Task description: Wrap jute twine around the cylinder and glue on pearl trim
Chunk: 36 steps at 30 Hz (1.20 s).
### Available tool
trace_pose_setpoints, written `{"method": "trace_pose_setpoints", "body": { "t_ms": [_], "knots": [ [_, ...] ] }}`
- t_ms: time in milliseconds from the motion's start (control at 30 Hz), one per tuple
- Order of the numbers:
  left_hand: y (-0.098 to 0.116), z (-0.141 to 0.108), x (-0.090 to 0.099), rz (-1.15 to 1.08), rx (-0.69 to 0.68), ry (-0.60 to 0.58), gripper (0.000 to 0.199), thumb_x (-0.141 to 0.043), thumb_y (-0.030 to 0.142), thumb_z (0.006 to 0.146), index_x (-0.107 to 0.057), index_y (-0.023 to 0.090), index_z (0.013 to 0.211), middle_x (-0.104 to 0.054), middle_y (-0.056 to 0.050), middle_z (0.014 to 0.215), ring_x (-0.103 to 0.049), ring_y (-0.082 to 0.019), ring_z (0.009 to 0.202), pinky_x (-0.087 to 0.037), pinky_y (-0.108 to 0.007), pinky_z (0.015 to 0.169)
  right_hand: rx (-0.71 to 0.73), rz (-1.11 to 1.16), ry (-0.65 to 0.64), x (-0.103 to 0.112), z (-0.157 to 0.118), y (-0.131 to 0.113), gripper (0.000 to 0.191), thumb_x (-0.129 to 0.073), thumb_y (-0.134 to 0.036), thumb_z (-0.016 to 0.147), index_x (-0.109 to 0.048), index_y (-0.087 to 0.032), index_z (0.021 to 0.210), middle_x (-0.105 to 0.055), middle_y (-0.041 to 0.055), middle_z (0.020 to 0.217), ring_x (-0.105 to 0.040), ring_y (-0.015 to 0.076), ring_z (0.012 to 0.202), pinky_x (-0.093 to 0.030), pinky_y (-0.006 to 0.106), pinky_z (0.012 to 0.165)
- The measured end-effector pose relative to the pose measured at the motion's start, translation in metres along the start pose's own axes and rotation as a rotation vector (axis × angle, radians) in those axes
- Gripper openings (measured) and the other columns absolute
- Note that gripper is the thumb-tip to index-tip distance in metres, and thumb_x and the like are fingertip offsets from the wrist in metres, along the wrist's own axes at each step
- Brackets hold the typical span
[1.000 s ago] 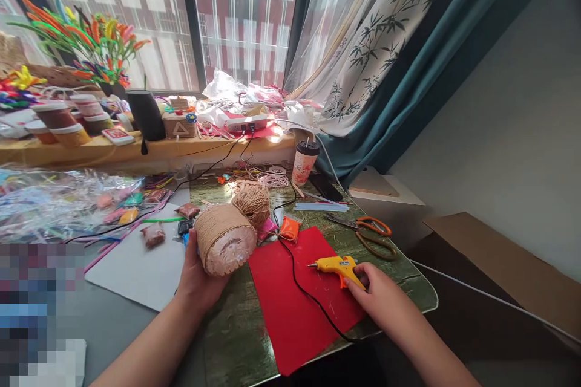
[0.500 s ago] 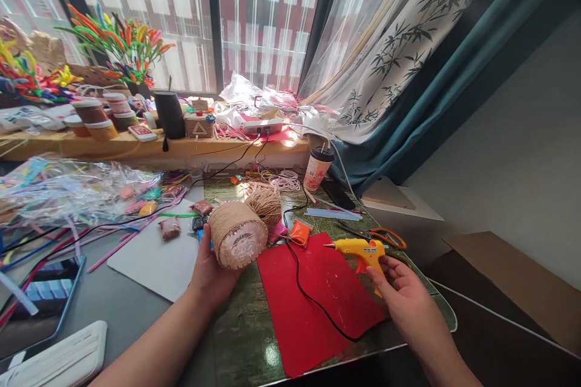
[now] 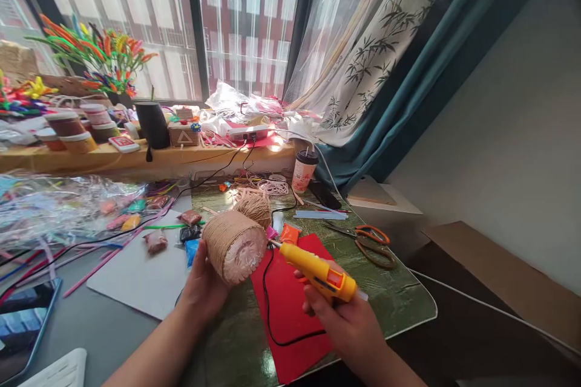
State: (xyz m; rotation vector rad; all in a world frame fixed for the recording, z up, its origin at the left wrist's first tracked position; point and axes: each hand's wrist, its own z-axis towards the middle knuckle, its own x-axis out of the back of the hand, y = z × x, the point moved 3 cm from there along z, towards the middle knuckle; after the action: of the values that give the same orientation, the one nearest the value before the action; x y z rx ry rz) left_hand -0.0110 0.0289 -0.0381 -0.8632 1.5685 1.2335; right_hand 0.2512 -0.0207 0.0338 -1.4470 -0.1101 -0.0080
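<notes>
My left hand (image 3: 206, 284) grips a round container wrapped in twine (image 3: 229, 239), tipped so that its clear, scalloped end faces me. In my right hand (image 3: 345, 320) is a yellow hot glue gun (image 3: 318, 269), a glue stick poking out of its back. The gun's metal nozzle points left, at the rim of the wrapped container; whether it touches I cannot tell. Behind the container lies a ball of twine (image 3: 254, 208). Under the gun a red sheet (image 3: 290, 308) is spread on the table, the gun's black cord running across it.
Scissors (image 3: 365, 239) with orange handles lie to the right, near clear glue sticks (image 3: 320, 214). A lidded paper cup (image 3: 303, 172) stands at the back. Small clay packets (image 3: 157, 242) rest on a white board (image 3: 131, 278). At left are plastic bags (image 3: 68, 211) and a phone (image 3: 29, 326).
My right hand has brought the glue gun leftward and turned it, so its nozzle now sits at the container's rim. The view has shifted slightly right. My left hand keeps hold of the container.
</notes>
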Motion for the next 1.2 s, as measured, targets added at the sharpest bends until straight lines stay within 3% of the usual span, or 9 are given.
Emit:
{"method": "trace_pose_setpoints", "body": {
  "t_ms": [100,367,567,900,1067,1200],
  "knots": [
    [-0.001,-0.001,-0.002,-0.016,0.021,-0.034,0.074,-0.06,0.053,0.105,-0.034,0.026,0.169,-0.074,-0.011,0.143,-0.071,-0.029,0.131,-0.048,-0.043,0.12,0.06,-0.027,-0.051,-0.01,-0.001,0.006,0.035,-0.072,-0.055,0.097,-0.072,-0.023,0.111,-0.073,0.0048,0.084,-0.069,0.0196,0.063,-0.064,0.031,0.063],
    [-0.009,-0.006,-0.009,-0.037,0.071,-0.103,0.057,-0.058,0.048,0.107,-0.053,0.023,0.159,-0.073,-0.012,0.144,-0.069,-0.029,0.134,-0.051,-0.043,0.117,0.158,-0.154,-0.101,-0.013,0.003,0.007,0.03,-0.064,-0.051,0.103,-0.071,-0.022,0.11,-0.071,0.0037,0.085,-0.068,0.018,0.064,-0.062,0.028,0.06],
    [-0.01,-0.007,-0.013,-0.037,0.062,-0.173,0.05,-0.056,0.047,0.107,-0.061,0.025,0.152,-0.074,-0.011,0.143,-0.068,-0.029,0.135,-0.051,-0.043,0.117,0.237,-0.239,-0.021,-0.012,-0.004,0.008,0.028,-0.064,-0.047,0.104,-0.072,-0.023,0.116,-0.076,0.0051,0.091,-0.071,0.0183,0.064,-0.064,0.029,0.061],
    [-0.011,-0.009,-0.01,0.013,0.097,-0.083,0.06,-0.056,0.043,0.107,-0.049,0.022,0.162,-0.078,-0.012,0.136,-0.074,-0.03,0.126,-0.053,-0.042,0.113,0.183,-0.134,0.054,-0.012,-0.001,0.024,0.032,-0.065,-0.049,0.104,-0.071,-0.022,0.119,-0.076,0.0044,0.088,-0.072,0.0169,0.061,-0.066,0.026,0.06],
    [-0.012,-0.009,-0.01,0.037,0.111,-0.085,0.061,-0.06,0.044,0.105,-0.05,0.021,0.161,-0.078,-0.013,0.136,-0.074,-0.03,0.125,-0.049,-0.043,0.118,0.272,-0.251,0.059,-0.013,-0.006,0.024,0.027,-0.064,-0.043,0.105,-0.068,-0.024,0.124,-0.078,0.0077,0.103,-0.076,0.0203,0.072,-0.068,0.031,0.069],
    [-0.011,-0.009,-0.009,0.038,0.117,-0.066,0.061,-0.061,0.045,0.105,-0.052,0.022,0.16,-0.08,-0.011,0.132,-0.076,-0.031,0.122,-0.046,-0.044,0.121,0.433,-0.298,0.041,-0.016,-0.007,0.023,0.023,-0.061,-0.028,0.106,-0.063,-0.027,0.13,-0.075,0.0086,0.115,-0.077,0.0244,0.1,-0.067,0.037,0.091]
  ]
}}
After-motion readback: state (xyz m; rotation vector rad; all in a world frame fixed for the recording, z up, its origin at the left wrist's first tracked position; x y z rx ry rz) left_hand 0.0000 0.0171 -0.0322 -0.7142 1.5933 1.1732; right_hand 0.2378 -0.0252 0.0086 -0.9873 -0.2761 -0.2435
